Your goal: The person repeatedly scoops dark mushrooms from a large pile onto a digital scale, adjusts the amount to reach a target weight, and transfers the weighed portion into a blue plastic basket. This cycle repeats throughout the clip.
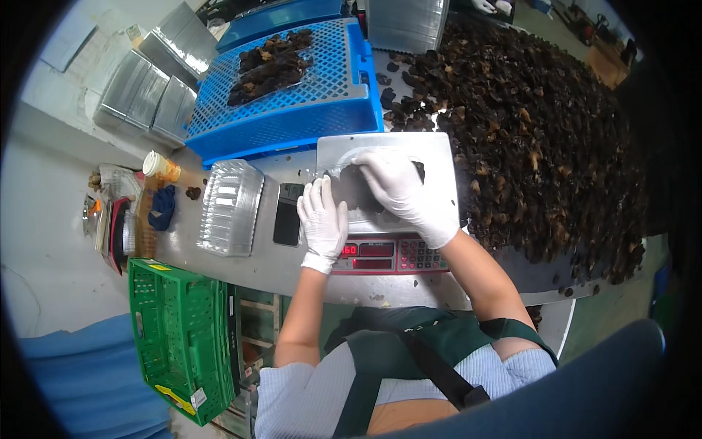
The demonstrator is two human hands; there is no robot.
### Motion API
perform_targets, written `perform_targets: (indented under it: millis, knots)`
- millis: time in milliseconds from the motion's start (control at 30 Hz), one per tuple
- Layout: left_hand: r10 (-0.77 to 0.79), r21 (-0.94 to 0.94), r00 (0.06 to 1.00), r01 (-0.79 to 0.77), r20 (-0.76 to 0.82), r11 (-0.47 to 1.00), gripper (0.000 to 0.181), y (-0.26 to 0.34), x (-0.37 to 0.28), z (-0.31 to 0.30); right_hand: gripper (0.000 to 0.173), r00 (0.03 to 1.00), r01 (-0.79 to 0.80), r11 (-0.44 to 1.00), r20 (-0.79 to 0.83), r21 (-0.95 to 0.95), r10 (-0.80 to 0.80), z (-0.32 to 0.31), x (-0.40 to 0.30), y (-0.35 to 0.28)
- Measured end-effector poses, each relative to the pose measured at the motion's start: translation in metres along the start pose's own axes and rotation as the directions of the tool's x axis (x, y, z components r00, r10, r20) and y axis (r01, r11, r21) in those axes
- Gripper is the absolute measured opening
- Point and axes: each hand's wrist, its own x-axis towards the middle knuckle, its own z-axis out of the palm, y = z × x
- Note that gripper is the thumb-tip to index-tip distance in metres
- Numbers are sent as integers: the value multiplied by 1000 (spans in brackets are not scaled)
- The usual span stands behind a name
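Observation:
A clear plastic tray of dark wood-ear-like fungus rests on the steel pan of an electronic scale. My left hand, in a white glove, lies flat at the tray's left side, thumb apart and fingertips by its edge. Over the fungus, my right hand, also gloved in white, bends its fingers down; whether they grip any piece is hidden. The scale's red display is lit, partly covered by my left hand.
A large heap of dark fungus covers the table's right side. Behind the scale, filled trays lie on an upturned blue crate. Stacked clear trays, a phone and a paper cup sit left; a green crate stands below.

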Motion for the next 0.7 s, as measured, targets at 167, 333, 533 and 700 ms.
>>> perform_targets:
  millis: [167, 333, 533, 700]
  knots:
    - [-16, -116, 1000, 17, 10, 993, 80, 0, -5, -4, 37, 877, 33, 958, 469, -286, 109, 50, -2, 1]
    - [-21, -310, 1000, 22, 4, 951, 81, -11, -8, -20, 43, 965, -4, 996, 262, -87, 27, 17, 11, -13]
    - [-306, -573, 952, 244, -12, 782, 63, -50, -26, -41, 31, 855, -493, 861, 112, -124, 506, -89, -49, 3]
    - [-450, -742, 807, 558, 382, 372, 52, -75, -37, -30, 41, 431, -902, 417, 178, 108, 885, -109, -95, 12]
